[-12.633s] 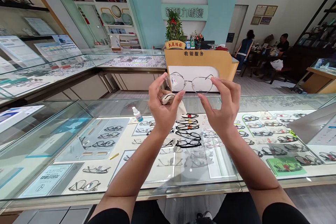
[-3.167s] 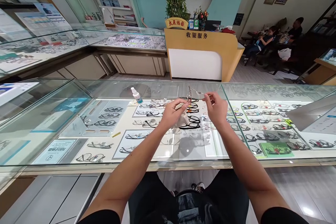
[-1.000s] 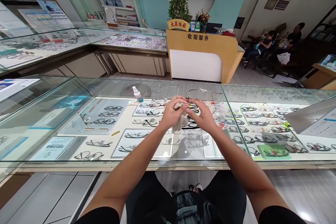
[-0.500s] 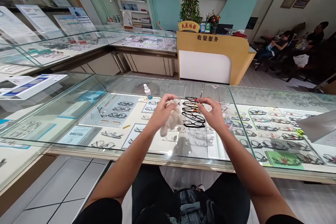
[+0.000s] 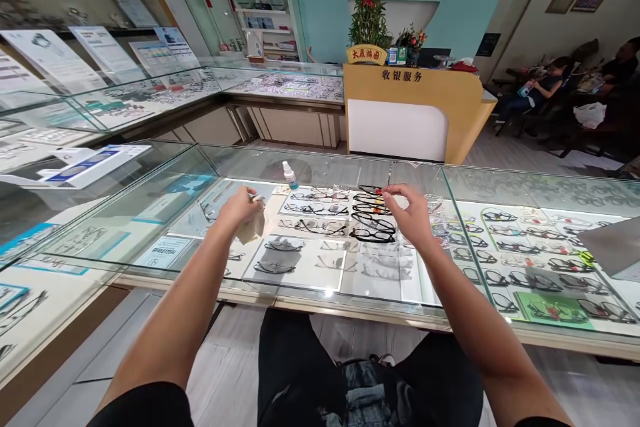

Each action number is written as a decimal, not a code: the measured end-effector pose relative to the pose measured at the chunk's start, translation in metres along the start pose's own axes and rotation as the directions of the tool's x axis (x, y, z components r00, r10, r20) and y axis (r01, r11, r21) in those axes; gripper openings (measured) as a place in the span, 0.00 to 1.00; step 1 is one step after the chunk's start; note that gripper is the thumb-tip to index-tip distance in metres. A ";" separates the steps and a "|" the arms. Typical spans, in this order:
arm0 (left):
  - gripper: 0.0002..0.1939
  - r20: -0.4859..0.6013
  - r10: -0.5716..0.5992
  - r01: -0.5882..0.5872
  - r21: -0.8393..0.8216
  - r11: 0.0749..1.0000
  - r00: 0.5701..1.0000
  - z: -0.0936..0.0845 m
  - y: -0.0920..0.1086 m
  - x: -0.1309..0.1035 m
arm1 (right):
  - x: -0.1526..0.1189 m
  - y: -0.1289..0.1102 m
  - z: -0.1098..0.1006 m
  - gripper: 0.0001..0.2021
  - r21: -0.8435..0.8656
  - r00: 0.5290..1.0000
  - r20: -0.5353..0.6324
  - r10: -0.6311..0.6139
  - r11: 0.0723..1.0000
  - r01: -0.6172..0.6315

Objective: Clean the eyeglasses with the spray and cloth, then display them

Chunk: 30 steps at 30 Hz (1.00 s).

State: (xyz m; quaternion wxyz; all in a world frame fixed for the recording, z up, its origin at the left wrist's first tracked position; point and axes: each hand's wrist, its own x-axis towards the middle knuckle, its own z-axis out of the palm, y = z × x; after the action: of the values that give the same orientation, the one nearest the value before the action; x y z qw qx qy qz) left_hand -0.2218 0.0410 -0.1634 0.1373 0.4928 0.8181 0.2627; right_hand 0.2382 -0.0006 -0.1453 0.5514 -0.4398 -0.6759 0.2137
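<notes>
My left hand is closed on a pale cloth that hangs over the left part of the glass counter. On the right, my right hand has thumb and index finger pinched at the end of the top black glasses. Below those, several dark-framed glasses lie in a column, the lowest a black pair. A small white spray bottle with a blue label stands behind and between the hands.
More glasses fill the display case at the right. A grey panel juts in at the right edge. An open white display box is at the left. Beyond stands a yellow service desk; a seated person is at the far right.
My left hand has moved left with the cloth, away from the black glasses. My right hand stays by the top pair. The view has shifted slightly.
</notes>
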 end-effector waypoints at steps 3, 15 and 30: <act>0.24 -0.045 0.030 -0.031 -0.015 0.999 0.999 0.008 0.011 0.006 | 0.001 0.002 -0.001 0.11 -0.012 1.000 -0.001 0.010 1.000 -0.010; 0.18 -0.013 0.143 -0.133 -0.451 0.882 0.990 0.077 0.085 0.029 | 0.006 0.010 -0.003 0.14 0.063 1.000 0.003 0.021 0.998 -0.021; 0.45 0.282 0.665 0.087 -0.947 0.310 0.692 0.065 0.204 -0.096 | 0.009 0.005 -0.004 0.24 0.351 0.983 0.115 0.145 0.919 -0.177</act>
State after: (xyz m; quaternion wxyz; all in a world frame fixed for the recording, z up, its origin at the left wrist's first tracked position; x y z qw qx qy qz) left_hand 0.0050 0.0530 -0.1043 0.5999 0.5363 0.3121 0.5051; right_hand 0.2438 0.0086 -0.1426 0.5732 -0.3758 -0.6101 0.3974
